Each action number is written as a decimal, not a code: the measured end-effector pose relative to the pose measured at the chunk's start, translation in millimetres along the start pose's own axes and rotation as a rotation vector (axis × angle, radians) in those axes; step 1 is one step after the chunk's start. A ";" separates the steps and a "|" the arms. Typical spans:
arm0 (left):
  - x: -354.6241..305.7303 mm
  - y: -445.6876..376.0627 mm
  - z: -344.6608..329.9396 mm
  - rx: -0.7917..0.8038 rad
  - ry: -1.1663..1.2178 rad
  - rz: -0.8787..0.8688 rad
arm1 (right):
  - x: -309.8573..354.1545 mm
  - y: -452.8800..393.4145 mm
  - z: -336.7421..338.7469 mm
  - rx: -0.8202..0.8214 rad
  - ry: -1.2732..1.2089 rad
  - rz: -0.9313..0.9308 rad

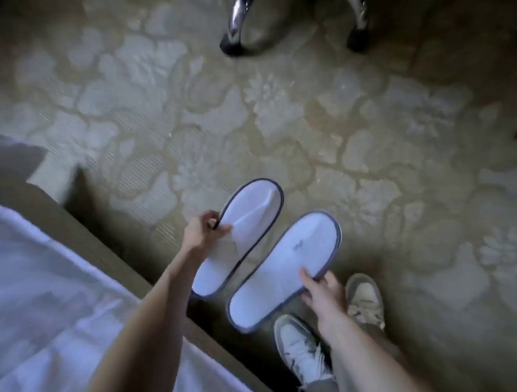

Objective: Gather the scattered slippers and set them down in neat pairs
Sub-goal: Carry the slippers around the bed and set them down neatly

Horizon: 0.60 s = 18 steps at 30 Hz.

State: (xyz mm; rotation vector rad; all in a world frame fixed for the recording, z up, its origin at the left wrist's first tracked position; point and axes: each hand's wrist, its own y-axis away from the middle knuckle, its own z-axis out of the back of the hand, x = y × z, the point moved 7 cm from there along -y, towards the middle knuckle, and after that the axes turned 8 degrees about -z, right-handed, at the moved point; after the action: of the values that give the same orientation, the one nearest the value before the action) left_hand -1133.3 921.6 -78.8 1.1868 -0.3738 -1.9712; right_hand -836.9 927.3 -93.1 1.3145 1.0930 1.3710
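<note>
The step in hand looks like lowering two slippers to the patterned carpet (307,117) as a pair. To do it well, I judge both should come down with toes pointing the same way, long edges parallel and just beside each other, heels level, on the open carpet clear of the bed (44,284) at the left and the person's own sneakers (303,347) below. The right slipper sits a little nearer the camera than the left one, so it wants nudging forward until the ends match.

The left slipper (244,227) is white with a dark piped edge, its flat upper creased and folded, showing the inside. The right slipper (288,263) matches it, with a small grey mark on its white face. Whether either touches the carpet, I cannot tell.

The left hand (201,229) pinches the left slipper's rim, fingers closed on it. The right hand (320,292) grips the right slipper's side edge, thumb on top.
</note>
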 end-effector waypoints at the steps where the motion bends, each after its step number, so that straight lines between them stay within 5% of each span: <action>1: 22.0 -17.6 -11.5 -0.005 0.000 0.027 | -0.9 -26.2 -10.9 0.017 0.002 0.004; 9: 117.3 -96.5 -61.2 -0.138 0.090 0.173 | -33.7 -159.9 -37.4 -0.014 0.088 -0.003; 18: 118.4 -110.7 -75.7 -0.144 0.105 0.149 | -30.7 -189.4 -40.5 -0.138 0.181 0.132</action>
State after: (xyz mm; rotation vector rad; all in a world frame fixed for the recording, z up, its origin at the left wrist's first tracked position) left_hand -1151.8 914.7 -256.7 1.1323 -0.2543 -1.7691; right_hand -870.2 932.5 -286.3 1.1976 1.0245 1.6594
